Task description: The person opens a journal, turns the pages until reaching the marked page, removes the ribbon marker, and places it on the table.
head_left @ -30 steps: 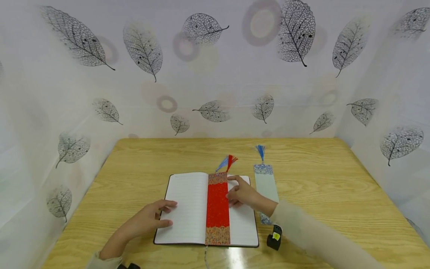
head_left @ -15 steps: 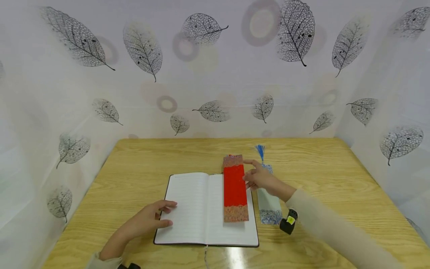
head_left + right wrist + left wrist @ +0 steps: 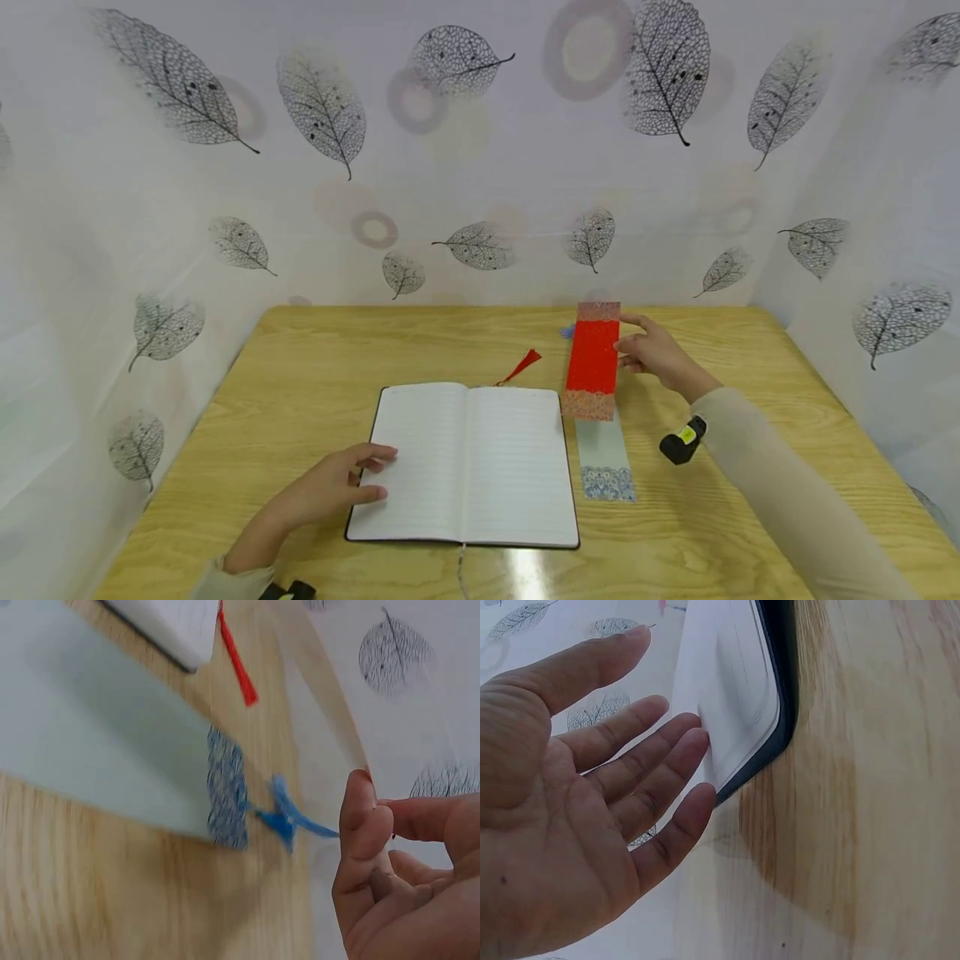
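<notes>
From the head view I see the right hand (image 3: 656, 354) pinching the red bookmark (image 3: 594, 358) by its right edge, holding it above the upper part of the pale green bookmark (image 3: 604, 450) on the table (image 3: 360, 342). The right wrist view shows what that hides: the green one's blue lace-patterned band (image 3: 227, 791) and blue tassel, with lighter blue strands (image 3: 316, 827) running behind the fingers. The left wrist view shows the left hand (image 3: 585, 787) holding nothing, fingers loosely spread beside the page edge; whether they touch the paper I can't tell. The notebook (image 3: 517, 467) lies open, a ribbon (image 3: 461, 567) trailing below, cut off by the frame. A red tassel (image 3: 523, 363) sticks out past its top edge, its attachment hidden. The light blue strands' attachment is hard to make out.
</notes>
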### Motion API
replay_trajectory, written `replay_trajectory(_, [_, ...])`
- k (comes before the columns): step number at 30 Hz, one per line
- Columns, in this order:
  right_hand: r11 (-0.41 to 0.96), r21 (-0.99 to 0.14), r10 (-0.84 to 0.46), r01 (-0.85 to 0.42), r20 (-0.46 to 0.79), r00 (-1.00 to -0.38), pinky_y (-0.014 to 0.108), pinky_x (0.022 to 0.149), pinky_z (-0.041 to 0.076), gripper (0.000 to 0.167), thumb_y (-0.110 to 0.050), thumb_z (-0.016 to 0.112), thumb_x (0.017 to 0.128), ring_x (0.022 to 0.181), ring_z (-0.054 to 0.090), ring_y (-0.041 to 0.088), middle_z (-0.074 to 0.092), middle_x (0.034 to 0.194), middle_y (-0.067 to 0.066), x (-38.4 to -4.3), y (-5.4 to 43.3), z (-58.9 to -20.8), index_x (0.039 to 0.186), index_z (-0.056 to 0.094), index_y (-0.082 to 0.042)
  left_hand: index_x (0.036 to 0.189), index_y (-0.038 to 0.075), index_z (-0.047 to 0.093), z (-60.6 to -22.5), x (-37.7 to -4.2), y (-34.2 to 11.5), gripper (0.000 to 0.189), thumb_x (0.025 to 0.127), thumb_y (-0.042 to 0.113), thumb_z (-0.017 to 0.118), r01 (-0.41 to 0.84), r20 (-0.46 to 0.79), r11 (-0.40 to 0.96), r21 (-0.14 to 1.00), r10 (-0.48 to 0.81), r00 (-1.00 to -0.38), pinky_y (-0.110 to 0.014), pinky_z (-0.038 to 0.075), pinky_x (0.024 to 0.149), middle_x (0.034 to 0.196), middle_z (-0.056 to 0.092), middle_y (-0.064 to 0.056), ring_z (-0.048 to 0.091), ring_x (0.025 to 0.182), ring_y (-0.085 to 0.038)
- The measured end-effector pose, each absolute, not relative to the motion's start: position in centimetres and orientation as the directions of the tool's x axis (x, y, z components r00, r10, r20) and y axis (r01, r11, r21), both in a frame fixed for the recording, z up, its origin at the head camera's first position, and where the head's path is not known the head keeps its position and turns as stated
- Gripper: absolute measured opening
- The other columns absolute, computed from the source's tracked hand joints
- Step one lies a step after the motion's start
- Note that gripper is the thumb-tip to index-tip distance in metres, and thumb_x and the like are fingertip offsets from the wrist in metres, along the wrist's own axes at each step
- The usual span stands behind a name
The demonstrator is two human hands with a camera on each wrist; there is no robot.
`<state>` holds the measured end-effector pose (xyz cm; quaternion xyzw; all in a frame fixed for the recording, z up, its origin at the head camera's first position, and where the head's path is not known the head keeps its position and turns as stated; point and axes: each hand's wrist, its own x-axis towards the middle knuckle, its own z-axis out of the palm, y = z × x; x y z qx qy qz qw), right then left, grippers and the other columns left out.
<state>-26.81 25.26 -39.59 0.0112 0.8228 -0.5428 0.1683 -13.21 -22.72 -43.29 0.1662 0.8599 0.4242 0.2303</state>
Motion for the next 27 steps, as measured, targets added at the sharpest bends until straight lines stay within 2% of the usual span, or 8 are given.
replay_trajectory(4, [0.458,-0.860,-0.163,0.224,-0.330,-0.930,0.025,0.067,0.053,0.065,-0.013,0.045,0.101,0.069,0.062,0.012,0.048,0.131,0.028,-26.9,27.1,-40.6,0.155,0.009,-0.007,0.131,0.004,0.055,-43.3,-13.3,-22.7,0.052,0.087,0.026,0.071,0.085,-0.262,0.589,0.804,0.479,-0.838,-0.027,0.046,0.085,0.130,0.060,-0.014,0.055,0.115,-0.032])
replay_trajectory(7, [0.473,-0.848,-0.177,0.238,-0.356,-0.918,0.025,0.065,0.052,0.065,-0.013,0.045,0.101,0.066,0.059,0.012,0.049,0.128,0.025,-26.7,28.5,-41.1,0.155,0.010,-0.006,0.131,0.004,0.055,-43.2,-13.4,-22.7,0.052,0.087,0.026,0.071,0.084,-0.265,0.591,0.802,0.478,-0.837,-0.027,0.046,0.085,0.129,0.060,-0.014,0.055,0.115,-0.032])
replay_trajectory(9, [0.480,-0.843,-0.196,0.242,-0.372,-0.907,0.025,0.064,0.051,0.065,-0.014,0.046,0.101,0.064,0.055,0.011,0.054,0.118,0.019,-26.5,29.3,-41.3,0.155,0.011,-0.006,0.131,0.004,0.055,-43.2,-13.4,-22.6,0.052,0.087,0.026,0.071,0.082,-0.266,0.590,0.803,0.479,-0.837,-0.027,0.046,0.085,0.129,0.060,-0.014,0.055,0.115,-0.033])
replay_trajectory(13, [0.502,-0.833,-0.255,0.233,-0.399,-0.881,0.026,0.061,0.046,0.066,-0.013,0.047,0.100,0.061,0.049,0.011,0.058,0.089,0.004,-25.9,30.7,-41.9,0.155,0.011,-0.005,0.131,0.004,0.056,-43.1,-13.3,-22.6,0.051,0.087,0.026,0.071,0.079,-0.267,0.588,0.805,0.478,-0.837,-0.027,0.046,0.085,0.129,0.060,-0.014,0.055,0.115,-0.033])
replay_trajectory(15, [0.511,-0.829,-0.277,0.228,-0.409,-0.869,0.027,0.060,0.045,0.067,-0.012,0.048,0.099,0.060,0.047,0.011,0.056,0.076,0.000,-25.6,31.3,-42.2,0.155,0.012,-0.004,0.131,0.004,0.056,-43.1,-13.3,-22.6,0.051,0.088,0.027,0.071,0.080,-0.265,0.587,0.805,0.478,-0.838,-0.027,0.046,0.085,0.130,0.060,-0.014,0.054,0.115,-0.033])
replay_trajectory(17, [0.517,-0.825,-0.293,0.228,-0.420,-0.859,0.027,0.059,0.043,0.066,-0.012,0.048,0.099,0.058,0.045,0.011,0.055,0.069,-0.001,-25.4,31.8,-42.5,0.154,0.012,-0.004,0.131,0.004,0.056,-43.2,-13.4,-22.6,0.051,0.088,0.026,0.071,0.084,-0.261,0.588,0.804,0.477,-0.840,-0.027,0.046,0.085,0.130,0.060,-0.015,0.055,0.115,-0.033])
replay_trajectory(27, [0.548,-0.809,-0.339,0.214,-0.448,-0.827,0.025,0.056,0.043,0.066,-0.009,0.050,0.096,0.060,0.051,0.011,0.058,0.075,0.003,-24.8,33.1,-43.7,0.151,0.015,0.003,0.130,0.004,0.056,-43.2,-13.3,-22.4,0.050,0.087,0.025,0.072,0.084,-0.263,0.605,0.792,0.462,-0.847,-0.026,0.046,0.084,0.129,0.060,-0.014,0.055,0.114,-0.032])
